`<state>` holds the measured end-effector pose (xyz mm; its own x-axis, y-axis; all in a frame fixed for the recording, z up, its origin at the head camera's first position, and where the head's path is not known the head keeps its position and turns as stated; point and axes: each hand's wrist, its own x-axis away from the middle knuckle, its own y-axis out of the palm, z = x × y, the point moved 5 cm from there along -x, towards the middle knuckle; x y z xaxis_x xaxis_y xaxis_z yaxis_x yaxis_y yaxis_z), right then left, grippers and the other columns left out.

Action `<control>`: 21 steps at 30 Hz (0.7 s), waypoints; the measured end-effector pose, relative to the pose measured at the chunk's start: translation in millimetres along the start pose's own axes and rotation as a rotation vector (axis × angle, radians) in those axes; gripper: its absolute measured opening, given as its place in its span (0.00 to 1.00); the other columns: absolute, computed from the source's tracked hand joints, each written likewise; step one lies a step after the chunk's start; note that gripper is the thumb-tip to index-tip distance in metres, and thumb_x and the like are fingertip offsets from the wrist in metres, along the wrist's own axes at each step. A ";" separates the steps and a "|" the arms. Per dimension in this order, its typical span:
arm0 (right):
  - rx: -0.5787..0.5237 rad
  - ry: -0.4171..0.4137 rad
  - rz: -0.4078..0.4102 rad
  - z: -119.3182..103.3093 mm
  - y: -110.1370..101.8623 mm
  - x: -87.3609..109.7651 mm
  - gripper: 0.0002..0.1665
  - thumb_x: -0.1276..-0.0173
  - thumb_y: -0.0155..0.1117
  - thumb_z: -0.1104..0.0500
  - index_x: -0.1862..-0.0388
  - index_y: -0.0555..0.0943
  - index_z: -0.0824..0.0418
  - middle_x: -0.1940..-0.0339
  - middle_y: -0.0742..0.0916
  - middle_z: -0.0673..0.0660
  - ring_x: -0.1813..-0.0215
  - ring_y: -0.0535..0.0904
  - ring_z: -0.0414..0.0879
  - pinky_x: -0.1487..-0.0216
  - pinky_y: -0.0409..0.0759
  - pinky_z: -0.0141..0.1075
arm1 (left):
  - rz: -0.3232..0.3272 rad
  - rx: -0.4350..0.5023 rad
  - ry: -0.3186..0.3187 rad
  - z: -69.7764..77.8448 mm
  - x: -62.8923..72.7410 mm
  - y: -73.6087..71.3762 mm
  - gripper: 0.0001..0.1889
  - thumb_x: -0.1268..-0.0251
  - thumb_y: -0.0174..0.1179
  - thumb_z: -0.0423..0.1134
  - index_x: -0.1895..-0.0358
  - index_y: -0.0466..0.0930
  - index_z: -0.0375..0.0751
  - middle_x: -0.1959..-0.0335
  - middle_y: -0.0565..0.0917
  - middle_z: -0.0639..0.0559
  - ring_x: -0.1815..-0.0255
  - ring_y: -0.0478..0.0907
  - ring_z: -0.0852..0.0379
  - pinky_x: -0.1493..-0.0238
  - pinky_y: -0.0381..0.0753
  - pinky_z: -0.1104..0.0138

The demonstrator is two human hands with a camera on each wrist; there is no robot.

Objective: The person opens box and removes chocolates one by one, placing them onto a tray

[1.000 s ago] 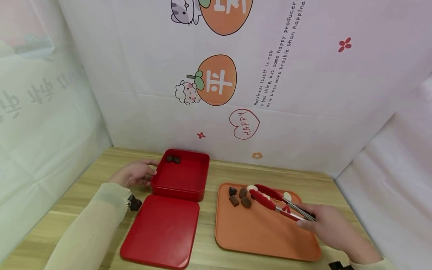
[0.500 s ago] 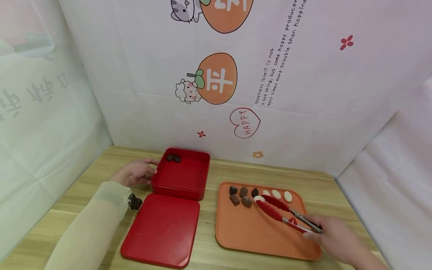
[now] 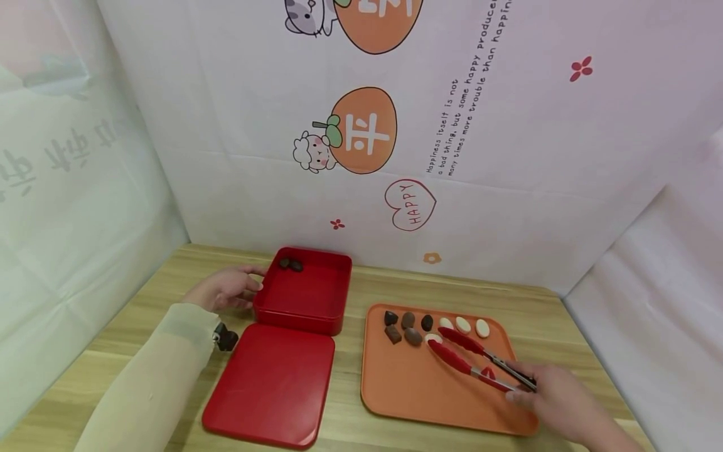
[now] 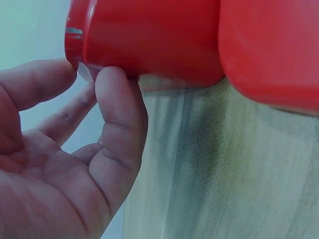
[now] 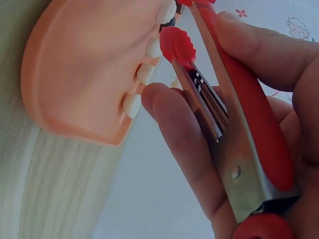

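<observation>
My right hand (image 3: pixel 570 402) grips a pair of red-tipped metal tongs (image 3: pixel 454 360) over the orange tray (image 3: pixel 429 392). Near the tong tips lies a white egg-shaped piece (image 3: pixel 433 339), partly covered; whether the tips touch it I cannot tell. Behind it are more white pieces (image 3: pixel 482 328), seen also at the tray's edge in the right wrist view. Several brown and dark chocolate-like pieces (image 3: pixel 412 336) lie to the left. My left hand (image 3: pixel 228 287) rests its fingertips against the outer wall and rim of the red box (image 3: pixel 305 323). Dark pieces (image 3: pixel 291 264) sit in the box's far left corner.
A flat red lid (image 3: pixel 271 386) lies in front of the box, close against it. Wood tabletop (image 3: pixel 347 376) shows between lid and tray. A printed white sheet (image 3: pixel 237 182) hangs behind the table, with more sheeting at both sides.
The tongs came forward and right from the back row, carrying the white piece to the front row beside a brown one. Their tips then parted slightly. The left hand stayed at the box.
</observation>
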<state>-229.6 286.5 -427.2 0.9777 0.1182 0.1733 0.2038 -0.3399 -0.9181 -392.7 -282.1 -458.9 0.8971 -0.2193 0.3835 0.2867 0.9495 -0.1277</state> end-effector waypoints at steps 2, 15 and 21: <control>-0.008 -0.001 0.004 0.4 -0.8 0.7 0.35 0.41 0.75 0.48 0.38 0.81 0.63 0.85 0.71 0.48 0.81 0.64 0.44 0.78 0.62 0.35 | 0.002 0.000 -0.004 0.5 0.7 0.5 0.31 0.30 0.52 0.28 0.25 0.57 0.35 0.42 0.74 0.32 0.57 0.79 0.45 0.59 0.81 0.59; -0.121 0.008 0.036 -15.4 -16.3 0.6 0.42 0.41 0.74 0.43 0.31 0.76 0.61 0.83 0.70 0.49 0.79 0.64 0.45 0.78 0.63 0.36 | 0.003 -0.001 -0.007 0.2 -0.9 -0.3 0.31 0.30 0.53 0.28 0.25 0.58 0.36 0.42 0.75 0.32 0.56 0.79 0.45 0.60 0.81 0.59; -0.072 -0.080 0.059 -76.0 -32.2 -16.0 0.44 0.37 0.70 0.39 0.27 0.72 0.58 0.84 0.71 0.47 0.78 0.64 0.44 0.74 0.64 0.39 | 0.010 -0.018 -0.013 -0.5 -0.5 -0.6 0.30 0.30 0.53 0.29 0.25 0.60 0.36 0.43 0.76 0.33 0.57 0.80 0.46 0.60 0.81 0.59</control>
<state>-248.1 224.6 -373.3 0.9817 0.1687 0.0880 0.1516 -0.4144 -0.8974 -393.2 -282.7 -459.5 0.8955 -0.2066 0.3943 0.2837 0.9474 -0.1479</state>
